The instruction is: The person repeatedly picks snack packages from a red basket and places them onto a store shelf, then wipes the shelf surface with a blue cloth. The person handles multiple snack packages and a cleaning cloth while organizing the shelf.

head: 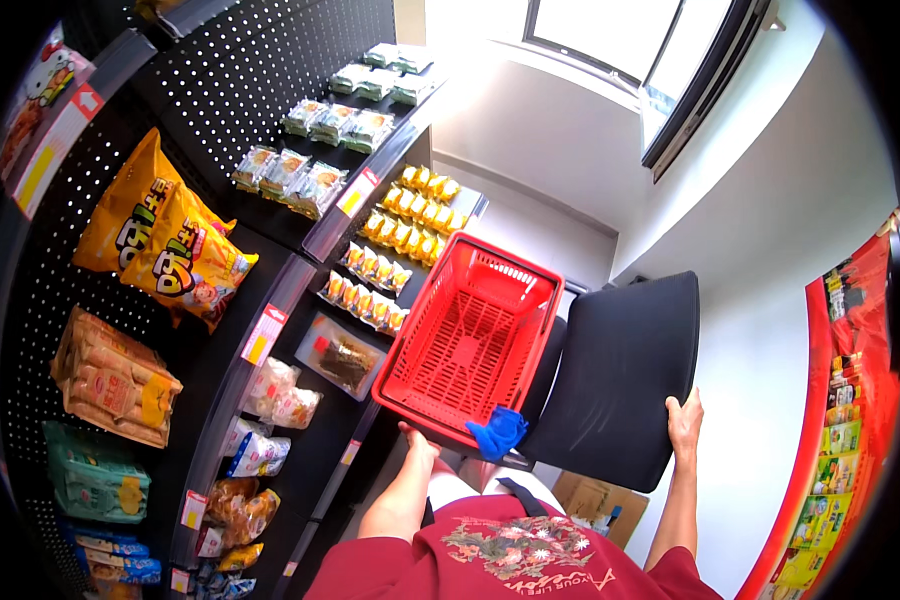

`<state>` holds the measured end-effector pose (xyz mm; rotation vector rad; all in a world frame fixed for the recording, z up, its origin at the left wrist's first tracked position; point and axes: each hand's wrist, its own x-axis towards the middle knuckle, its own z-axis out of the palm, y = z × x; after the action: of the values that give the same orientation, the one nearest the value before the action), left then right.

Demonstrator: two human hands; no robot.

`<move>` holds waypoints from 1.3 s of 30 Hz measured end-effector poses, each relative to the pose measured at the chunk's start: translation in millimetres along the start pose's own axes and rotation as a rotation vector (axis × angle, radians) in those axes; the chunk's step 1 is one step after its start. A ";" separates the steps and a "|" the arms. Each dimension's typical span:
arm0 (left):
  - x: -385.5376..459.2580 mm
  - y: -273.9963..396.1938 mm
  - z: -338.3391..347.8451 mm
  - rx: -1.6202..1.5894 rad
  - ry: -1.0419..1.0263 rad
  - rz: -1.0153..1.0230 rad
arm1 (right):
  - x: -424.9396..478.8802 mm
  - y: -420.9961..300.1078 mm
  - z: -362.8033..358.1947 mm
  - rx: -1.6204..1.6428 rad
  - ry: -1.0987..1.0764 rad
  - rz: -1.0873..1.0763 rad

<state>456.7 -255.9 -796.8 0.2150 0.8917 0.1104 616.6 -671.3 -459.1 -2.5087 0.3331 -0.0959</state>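
Observation:
An empty red plastic shopping basket (pixel 465 345) stands in front of me, tilted in view, over the seat of a black chair. A blue cloth (pixel 499 433) hangs over its near rim. My left hand (pixel 420 442) is at the basket's near left corner; its fingers are partly hidden below the rim. My right hand (pixel 685 421) grips the outer edge of the black chair backrest (pixel 615 375), thumb on the near face and the other fingers partly hidden behind it.
Black shelves on the left hold yellow snack bags (pixel 187 255), brown packs (pixel 116 379), wrapped cakes (pixel 315 187) and small yellow packets (pixel 412 210). A cardboard box (pixel 596 502) lies low behind the chair. A white wall, an open window (pixel 660 112) and a red poster (pixel 832 420) are at right.

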 end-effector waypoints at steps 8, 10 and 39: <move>-0.5 4.3 0.9 -0.055 0.080 -0.051 | -14.5 -4.2 3.2 0.051 0.006 0.009; -3.8 5.6 4.8 -0.066 0.114 -0.062 | -14.2 -2.5 7.3 0.059 0.029 0.035; -183.3 114.2 72.4 0.984 -0.049 0.288 | -79.4 -224.0 52.0 0.517 -0.205 -0.596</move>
<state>398.1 -188.7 -587.2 1.2582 0.8019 -0.0770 595.6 -445.1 -372.1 -1.9991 -0.4753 -0.1381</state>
